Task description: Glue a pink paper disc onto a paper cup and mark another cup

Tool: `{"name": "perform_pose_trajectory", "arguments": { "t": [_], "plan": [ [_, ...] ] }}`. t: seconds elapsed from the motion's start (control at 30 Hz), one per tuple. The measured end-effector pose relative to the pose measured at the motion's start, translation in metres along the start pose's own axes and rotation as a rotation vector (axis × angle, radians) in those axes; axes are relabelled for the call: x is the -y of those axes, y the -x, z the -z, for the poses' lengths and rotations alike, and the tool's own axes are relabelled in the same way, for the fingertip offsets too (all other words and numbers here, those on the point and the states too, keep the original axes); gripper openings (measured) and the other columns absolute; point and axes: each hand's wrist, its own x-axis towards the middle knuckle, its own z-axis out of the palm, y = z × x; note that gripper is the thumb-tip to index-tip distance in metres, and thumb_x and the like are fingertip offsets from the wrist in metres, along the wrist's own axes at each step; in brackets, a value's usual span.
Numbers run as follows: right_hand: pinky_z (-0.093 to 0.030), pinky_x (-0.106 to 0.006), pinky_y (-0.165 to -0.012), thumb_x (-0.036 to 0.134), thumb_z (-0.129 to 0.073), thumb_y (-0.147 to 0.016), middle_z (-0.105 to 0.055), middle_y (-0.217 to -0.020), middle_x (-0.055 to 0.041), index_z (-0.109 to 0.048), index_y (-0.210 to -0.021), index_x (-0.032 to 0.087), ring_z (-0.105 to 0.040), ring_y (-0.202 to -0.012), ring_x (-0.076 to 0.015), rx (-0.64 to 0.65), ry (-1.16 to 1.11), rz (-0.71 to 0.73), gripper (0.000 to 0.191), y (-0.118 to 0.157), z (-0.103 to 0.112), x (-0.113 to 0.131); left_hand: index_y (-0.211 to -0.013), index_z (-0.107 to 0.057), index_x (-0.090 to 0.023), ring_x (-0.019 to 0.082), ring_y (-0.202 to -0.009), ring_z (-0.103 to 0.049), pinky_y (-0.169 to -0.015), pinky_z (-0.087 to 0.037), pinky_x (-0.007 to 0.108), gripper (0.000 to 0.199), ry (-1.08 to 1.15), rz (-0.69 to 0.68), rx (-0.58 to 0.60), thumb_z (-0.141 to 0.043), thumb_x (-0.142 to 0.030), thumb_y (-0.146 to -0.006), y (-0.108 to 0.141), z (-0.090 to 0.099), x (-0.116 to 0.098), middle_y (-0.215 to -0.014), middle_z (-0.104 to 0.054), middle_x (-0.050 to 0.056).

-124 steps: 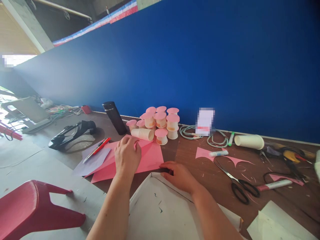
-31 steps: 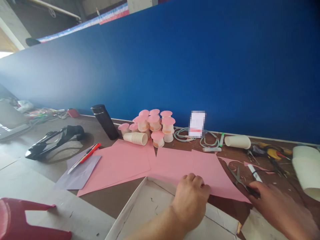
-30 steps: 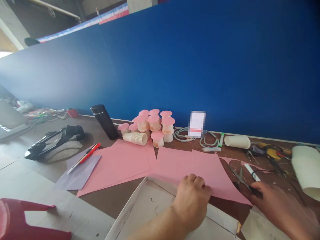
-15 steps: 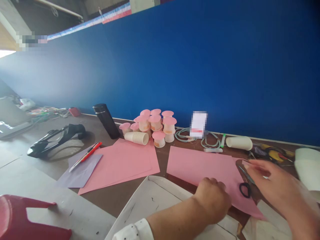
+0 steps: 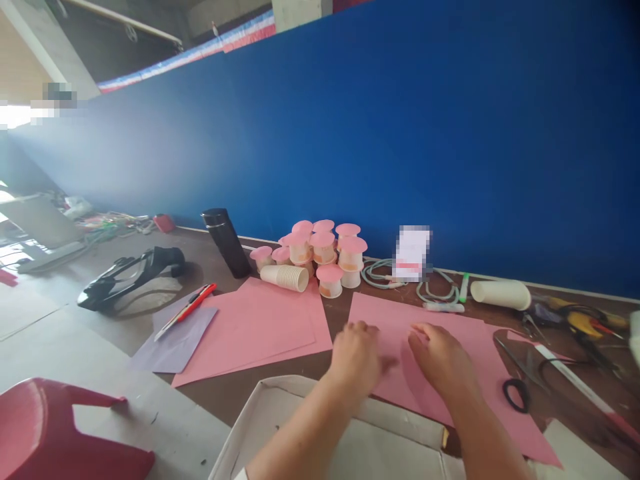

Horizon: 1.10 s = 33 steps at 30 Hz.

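My left hand (image 5: 356, 357) is over the left edge of a pink paper sheet (image 5: 445, 323), blurred, its thumb apart from the loosely bent fingers. To its right, my right hand (image 5: 443, 357) hovers above or rests on the same sheet; I cannot tell which. A gap shows between its thumb and forefinger, and nothing is visible in either hand. Scissors (image 5: 516, 395) with black handles lie across the sheet's right side. Beneath my forearms is a white box-like tray (image 5: 280, 407). Behind the sheet stand several small paper cups topped with pink discs (image 5: 325, 240).
More pink sheets (image 5: 265, 320), a purple sheet (image 5: 200, 333) and a red utility knife (image 5: 187, 310) lie left. A nested cup stack (image 5: 285, 277) and black bottle (image 5: 227, 243) are behind them. A white cup roll (image 5: 500, 294) lies right. A red stool (image 5: 45, 427) stands lower left.
My right hand has moved left, from beside the scissors to over the pink sheet. My left hand has moved left and up. The view has shifted slightly right.
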Motion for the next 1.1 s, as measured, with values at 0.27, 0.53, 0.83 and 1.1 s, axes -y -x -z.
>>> {"name": "perform_pose_trajectory", "arguments": {
  "t": [0.27, 0.53, 0.83, 1.1],
  "plan": [
    [-0.039, -0.05, -0.091, 0.044, -0.039, -0.085, -0.058, -0.126, -0.0074, -0.059, -0.119, 0.029, -0.051, -0.116, -0.0319, 0.041, 0.123, -0.109, 0.043, 0.0, 0.003, 0.001, -0.113, -0.057, -0.006, 0.029, -0.1, -0.053, -0.087, -0.042, 0.037, 0.044, -0.123, 0.28, -0.094, -0.06, -0.038, -0.083, -0.01, -0.013, 0.015, -0.107, -0.057, 0.017],
    [-0.041, -0.059, -0.088, 0.056, -0.043, -0.079, -0.05, -0.133, -0.0202, -0.05, -0.133, 0.022, -0.047, -0.121, -0.0418, -0.042, 0.117, -0.383, 0.064, -0.013, 0.014, -0.026, -0.116, -0.055, -0.008, 0.028, -0.1, -0.055, -0.086, -0.043, 0.035, 0.043, -0.041, 0.284, -0.048, -0.06, -0.035, -0.082, -0.01, -0.013, 0.016, -0.11, -0.055, 0.016],
    [-0.048, -0.052, -0.083, 0.052, -0.046, -0.076, -0.046, -0.133, -0.0225, -0.047, -0.134, 0.02, -0.051, -0.115, -0.0437, -0.07, 0.104, -0.517, 0.067, -0.018, 0.03, -0.063, -0.11, -0.057, -0.012, 0.025, -0.099, -0.058, -0.084, -0.044, 0.032, 0.039, 0.01, 0.292, -0.019, -0.061, -0.037, -0.081, -0.011, -0.014, 0.018, -0.111, -0.054, 0.013],
    [-0.05, -0.051, -0.076, 0.049, -0.05, -0.073, -0.05, -0.13, -0.0224, -0.052, -0.133, 0.021, -0.055, -0.111, -0.0434, -0.007, 0.11, -0.502, 0.066, -0.025, 0.031, -0.081, -0.107, -0.06, -0.013, 0.027, -0.103, -0.054, -0.089, -0.041, 0.035, 0.039, 0.0, 0.278, -0.043, -0.062, -0.04, -0.08, -0.012, -0.015, 0.02, -0.109, -0.054, 0.013]
  ]
}}
